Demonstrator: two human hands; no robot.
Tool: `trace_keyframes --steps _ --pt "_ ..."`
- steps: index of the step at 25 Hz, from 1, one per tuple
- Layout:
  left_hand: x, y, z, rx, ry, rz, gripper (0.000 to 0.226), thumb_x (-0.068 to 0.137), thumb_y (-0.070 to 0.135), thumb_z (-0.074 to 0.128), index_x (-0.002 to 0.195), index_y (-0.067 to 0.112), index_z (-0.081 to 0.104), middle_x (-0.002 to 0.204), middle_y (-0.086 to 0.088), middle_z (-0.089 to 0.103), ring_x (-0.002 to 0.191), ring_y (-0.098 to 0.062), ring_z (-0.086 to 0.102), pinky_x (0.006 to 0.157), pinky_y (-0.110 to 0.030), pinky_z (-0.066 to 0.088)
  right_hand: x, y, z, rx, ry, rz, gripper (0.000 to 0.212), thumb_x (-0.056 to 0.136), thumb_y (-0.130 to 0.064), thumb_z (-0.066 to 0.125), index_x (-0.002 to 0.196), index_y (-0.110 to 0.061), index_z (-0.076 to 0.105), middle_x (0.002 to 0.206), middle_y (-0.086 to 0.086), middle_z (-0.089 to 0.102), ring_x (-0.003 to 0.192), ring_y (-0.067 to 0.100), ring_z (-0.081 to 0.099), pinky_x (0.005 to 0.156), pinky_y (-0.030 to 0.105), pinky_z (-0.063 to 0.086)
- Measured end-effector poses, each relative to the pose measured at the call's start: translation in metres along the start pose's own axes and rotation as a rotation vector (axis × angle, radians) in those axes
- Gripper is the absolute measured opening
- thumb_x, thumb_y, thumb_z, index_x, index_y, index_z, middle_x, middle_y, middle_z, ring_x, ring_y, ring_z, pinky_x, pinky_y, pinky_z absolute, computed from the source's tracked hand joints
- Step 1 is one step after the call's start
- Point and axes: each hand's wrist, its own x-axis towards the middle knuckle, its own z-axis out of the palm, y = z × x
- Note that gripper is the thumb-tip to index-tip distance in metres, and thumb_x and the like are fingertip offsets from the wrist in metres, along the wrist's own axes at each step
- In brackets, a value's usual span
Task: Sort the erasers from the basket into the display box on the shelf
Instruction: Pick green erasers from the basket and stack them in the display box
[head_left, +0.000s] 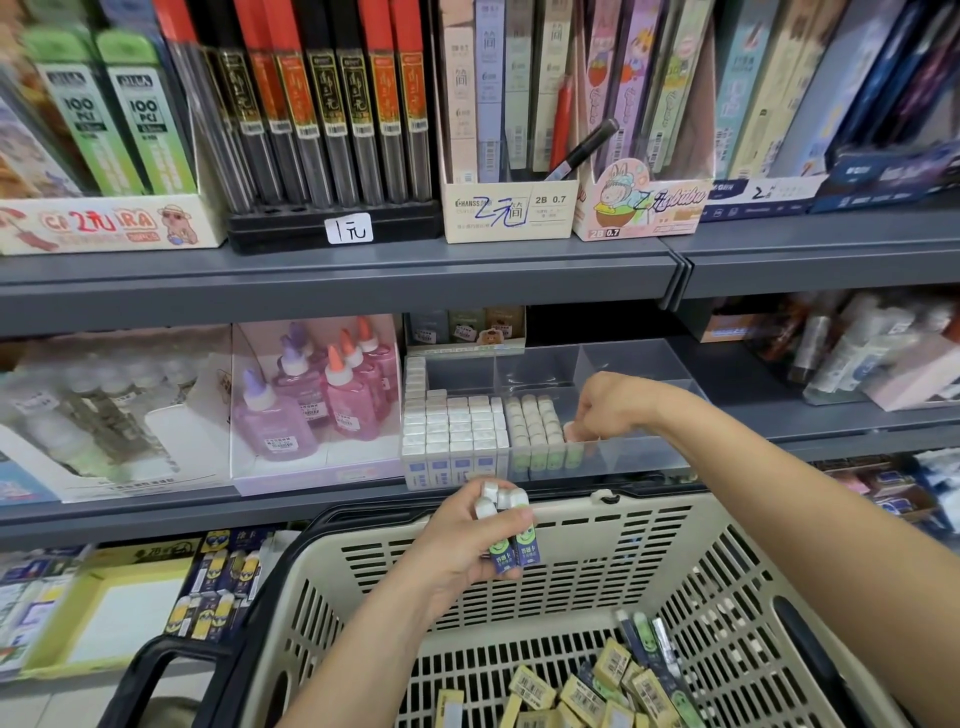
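A clear display box (644, 457) sits on the middle shelf, holding upright rows of white erasers (457, 421) on its left and green-sleeved erasers (535, 421) beside them. My right hand (613, 408) reaches into the box and pinches one eraser at the end of the green rows. Held above the near rim of the beige basket (571, 525), my left hand (467, 535) grips a bunch of green-and-blue sleeved erasers (511, 545). More loose erasers (587, 691) lie on the basket's floor.
Pink and purple glue bottles (322, 395) stand in a box left of the display box. A grey shelf edge (337, 275) runs above, carrying pencil lead tubes and pen boxes. The basket's black handle (156, 670) sticks out at the lower left.
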Motion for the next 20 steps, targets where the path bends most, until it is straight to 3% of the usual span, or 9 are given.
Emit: trace_keyframes --steps 3,7,11,14,17,20 --pt "0.001 0.000 0.000 0.012 0.003 0.004 0.019 0.080 0.004 0.069 0.091 0.016 0.059 0.085 -0.011 0.064 0.063 -0.017 0.060 0.050 -0.027 0.050 -0.002 -0.003 -0.001 -0.005 -0.023 0.011 0.038 0.089 -0.031 0.056 0.108 0.001 0.062 0.114 0.015 0.064 0.105 0.029 0.062 0.082 0.035 0.051" --pt "0.001 -0.001 0.001 0.016 0.002 0.004 0.020 0.080 0.005 0.069 0.092 0.017 0.059 0.088 -0.012 0.063 0.066 -0.019 0.060 0.051 -0.029 0.051 -0.004 -0.002 0.000 0.024 -0.034 -0.014 0.040 0.094 -0.031 0.048 0.111 0.002 0.063 0.117 0.017 0.064 0.109 0.032 0.059 0.089 0.038 0.048" --pt "0.001 -0.001 0.000 0.005 0.001 0.009 0.019 0.080 0.005 0.070 0.091 0.017 0.060 0.083 -0.010 0.064 0.063 -0.018 0.061 0.051 -0.029 0.051 -0.001 -0.006 0.002 0.005 -0.048 -0.045 0.035 0.098 -0.026 0.040 0.111 -0.004 0.064 0.111 0.007 0.067 0.097 0.021 0.058 0.077 0.026 0.040" --pt "0.002 -0.001 0.001 -0.017 0.007 0.003 0.018 0.081 0.004 0.069 0.092 0.015 0.059 0.079 -0.008 0.068 0.061 -0.018 0.062 0.049 -0.028 0.050 0.001 -0.007 0.005 -0.015 -0.044 -0.050 0.034 0.098 -0.023 0.038 0.107 -0.003 0.065 0.108 0.007 0.068 0.102 0.026 0.060 0.074 0.025 0.040" --pt "0.002 0.000 0.003 -0.049 0.005 -0.003 0.019 0.080 0.005 0.070 0.093 0.014 0.059 0.077 -0.007 0.070 0.061 -0.017 0.063 0.049 -0.027 0.050 -0.005 -0.002 0.004 0.014 -0.011 -0.068 0.031 0.097 -0.026 0.041 0.113 -0.009 0.062 0.113 0.007 0.065 0.106 0.025 0.058 0.085 0.030 0.044" --pt "0.003 0.002 0.006 -0.059 -0.003 0.007 0.022 0.078 0.008 0.071 0.095 0.014 0.059 0.078 -0.006 0.069 0.061 -0.015 0.064 0.050 -0.027 0.051 -0.021 0.006 0.005 0.074 0.193 -0.067 0.026 0.095 -0.029 0.044 0.114 -0.022 0.060 0.112 0.001 0.065 0.107 0.022 0.056 0.093 0.036 0.045"
